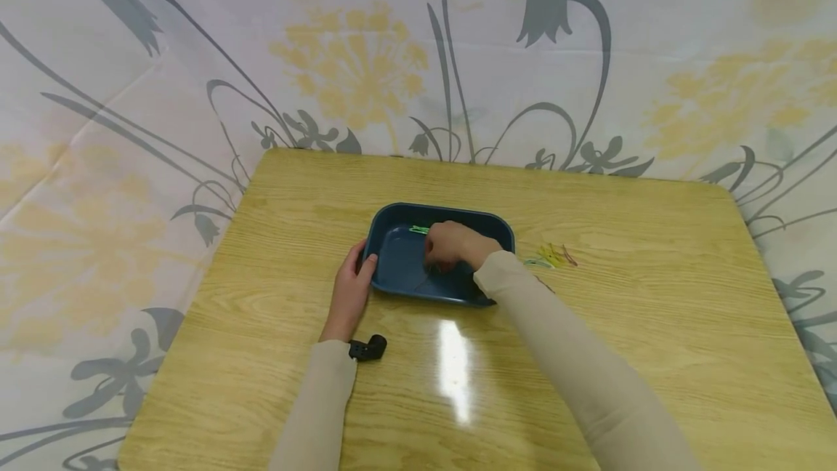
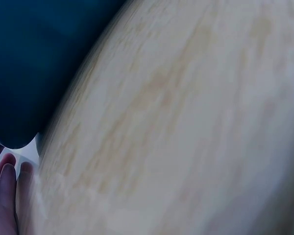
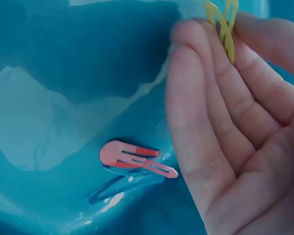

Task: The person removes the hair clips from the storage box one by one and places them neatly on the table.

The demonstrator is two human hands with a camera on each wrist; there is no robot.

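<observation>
A dark blue rectangular tray (image 1: 397,256) rests on the table. My left hand (image 1: 353,286) grips its left end, thumb over the rim and fingers outside; in the left wrist view, fingers (image 2: 7,186) show beside the tray wall. Over the tray's inside is my right hand (image 1: 454,242), pinching a yellow snap hair clip (image 3: 227,34) between thumb and fingers. A pinkish-red snap hair clip (image 3: 130,155) lies in the tray below this hand, a bluish outline just under it. Toward the tray's back wall lies a green hair clip (image 1: 419,230), partly covered by the right hand.
Right of the tray, several hair clips (image 1: 552,256) in yellow, green and reddish colours lie on the wooden table (image 1: 654,296). A black wrist camera (image 1: 369,347) sits on the left wrist. Patterned cloth (image 1: 392,78) hangs behind the table.
</observation>
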